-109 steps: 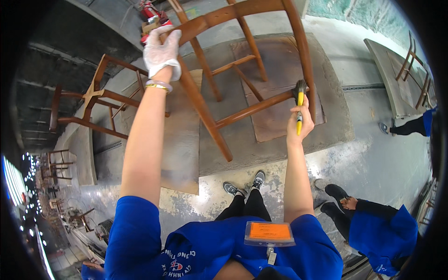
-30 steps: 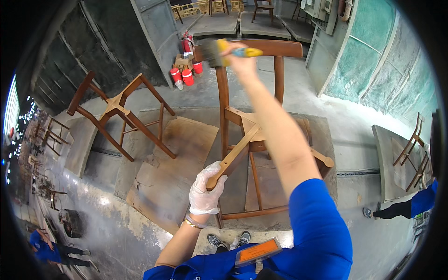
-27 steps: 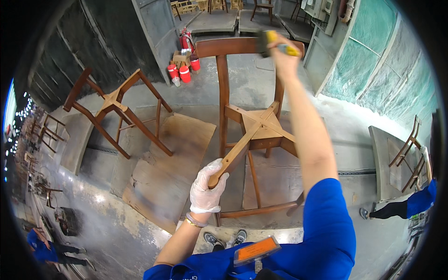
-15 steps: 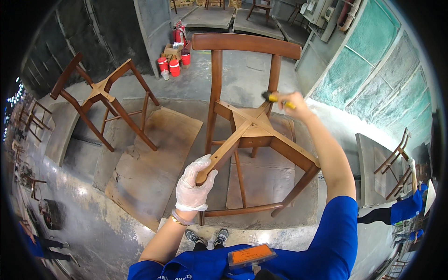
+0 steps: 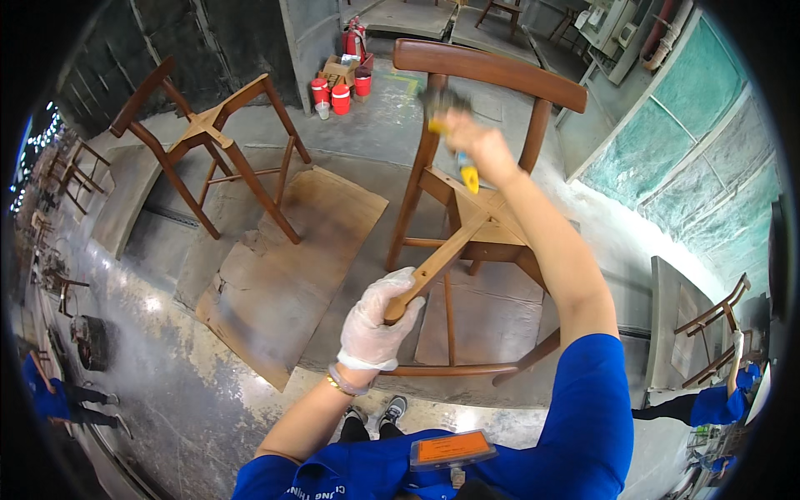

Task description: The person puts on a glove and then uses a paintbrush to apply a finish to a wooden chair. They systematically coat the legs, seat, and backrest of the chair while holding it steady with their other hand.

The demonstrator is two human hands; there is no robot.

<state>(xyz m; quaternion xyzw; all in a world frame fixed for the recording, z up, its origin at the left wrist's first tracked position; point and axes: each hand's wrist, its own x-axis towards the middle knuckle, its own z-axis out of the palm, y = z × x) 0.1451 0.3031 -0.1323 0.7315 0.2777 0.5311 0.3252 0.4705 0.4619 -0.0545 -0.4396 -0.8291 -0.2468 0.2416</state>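
Ideally, the right hand should draw the brush lengthwise along the back post in even strokes, the left hand steadying the chair frame toward the right edge of the slab. The right fingers wrap the brush; the gloved left fingers clamp the seat bar's near end. Bristle contact is too blurred to tell. Counted nearby: one brush, two chair frames, two cardboard sheets, three red buckets.
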